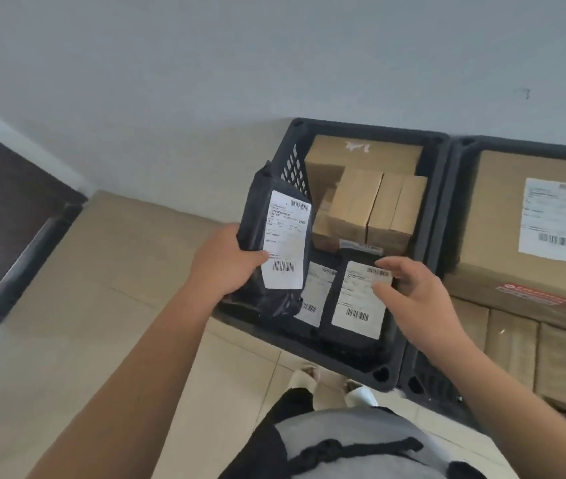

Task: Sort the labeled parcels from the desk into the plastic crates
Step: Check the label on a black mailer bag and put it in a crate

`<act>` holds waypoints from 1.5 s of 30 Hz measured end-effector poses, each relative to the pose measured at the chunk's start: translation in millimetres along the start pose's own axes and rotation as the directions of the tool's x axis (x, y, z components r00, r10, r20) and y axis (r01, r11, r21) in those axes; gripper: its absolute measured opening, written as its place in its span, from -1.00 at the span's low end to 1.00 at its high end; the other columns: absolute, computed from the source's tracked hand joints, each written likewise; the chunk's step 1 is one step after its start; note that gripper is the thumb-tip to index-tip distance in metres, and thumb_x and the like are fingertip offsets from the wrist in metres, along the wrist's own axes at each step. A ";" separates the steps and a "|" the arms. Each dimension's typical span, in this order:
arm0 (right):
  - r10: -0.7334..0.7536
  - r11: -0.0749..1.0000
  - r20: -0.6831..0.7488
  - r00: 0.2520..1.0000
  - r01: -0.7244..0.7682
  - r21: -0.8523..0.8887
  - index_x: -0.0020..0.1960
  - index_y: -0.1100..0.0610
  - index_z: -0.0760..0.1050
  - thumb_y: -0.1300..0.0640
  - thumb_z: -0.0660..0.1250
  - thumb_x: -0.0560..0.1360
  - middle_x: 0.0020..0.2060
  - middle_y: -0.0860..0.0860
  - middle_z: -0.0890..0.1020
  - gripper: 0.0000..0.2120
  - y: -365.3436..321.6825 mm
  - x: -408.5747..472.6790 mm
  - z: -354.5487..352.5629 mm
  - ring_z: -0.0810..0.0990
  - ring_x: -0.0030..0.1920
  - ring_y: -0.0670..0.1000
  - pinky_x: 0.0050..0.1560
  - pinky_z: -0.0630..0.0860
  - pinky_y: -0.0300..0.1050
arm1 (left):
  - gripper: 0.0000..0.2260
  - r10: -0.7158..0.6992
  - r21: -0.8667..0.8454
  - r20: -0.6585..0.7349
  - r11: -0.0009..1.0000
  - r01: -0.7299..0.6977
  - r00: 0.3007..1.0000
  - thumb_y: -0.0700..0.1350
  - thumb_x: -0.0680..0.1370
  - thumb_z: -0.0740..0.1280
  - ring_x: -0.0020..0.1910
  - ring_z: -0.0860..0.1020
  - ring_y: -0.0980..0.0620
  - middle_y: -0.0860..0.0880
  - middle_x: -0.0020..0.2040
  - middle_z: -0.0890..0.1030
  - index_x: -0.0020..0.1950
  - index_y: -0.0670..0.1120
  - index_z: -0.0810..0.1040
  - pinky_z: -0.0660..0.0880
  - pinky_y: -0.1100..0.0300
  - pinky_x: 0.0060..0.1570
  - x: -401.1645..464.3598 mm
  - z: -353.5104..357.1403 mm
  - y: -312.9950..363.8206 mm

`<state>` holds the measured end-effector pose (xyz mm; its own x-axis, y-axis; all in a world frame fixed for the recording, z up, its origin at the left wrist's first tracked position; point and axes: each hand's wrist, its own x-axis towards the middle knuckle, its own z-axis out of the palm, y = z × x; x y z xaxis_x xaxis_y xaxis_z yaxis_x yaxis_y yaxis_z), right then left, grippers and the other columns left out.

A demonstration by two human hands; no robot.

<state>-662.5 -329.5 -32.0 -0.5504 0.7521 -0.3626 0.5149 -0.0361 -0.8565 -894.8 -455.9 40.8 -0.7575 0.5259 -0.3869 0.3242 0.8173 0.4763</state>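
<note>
Fingers and thumb of the left hand (226, 261) curl round a black plastic mailer (274, 236) with a white barcode label, holding it tilted over the near left edge of the dark latticed crate (426, 209). Right hand (409, 292) hovers loosely open over another labelled black parcel (354, 305) lying inside, beside smooth brown cardboard boxes (375, 205). Second crate (461, 146) adjoins, holding a large carton (502, 209).

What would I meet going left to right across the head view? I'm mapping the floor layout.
Dark wooden door → left hand gripping a black parcel → left crate holding small cardboard boxes → right hand → right crate holding a big labeled box.
</note>
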 end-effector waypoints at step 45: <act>0.106 0.773 -0.510 0.854 -0.394 -0.498 0.57 0.06 0.19 -0.08 0.36 0.55 0.62 0.12 0.14 -0.33 36.1 7.1 90.0 0.15 0.60 0.22 0.56 0.18 0.33 | 0.09 0.356 0.394 0.656 0.590 -0.705 0.665 0.17 0.46 0.54 0.66 -0.25 -0.17 -0.09 0.70 -0.24 0.69 0.05 -0.19 -0.21 -0.19 0.61 147.7 169.2 -60.7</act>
<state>-707.0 -384.7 -98.6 -0.0801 0.9737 -0.2132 0.9419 0.0039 -0.3360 -930.5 -388.0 -178.8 -0.0164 0.7954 -0.6059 0.9485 0.2042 0.2424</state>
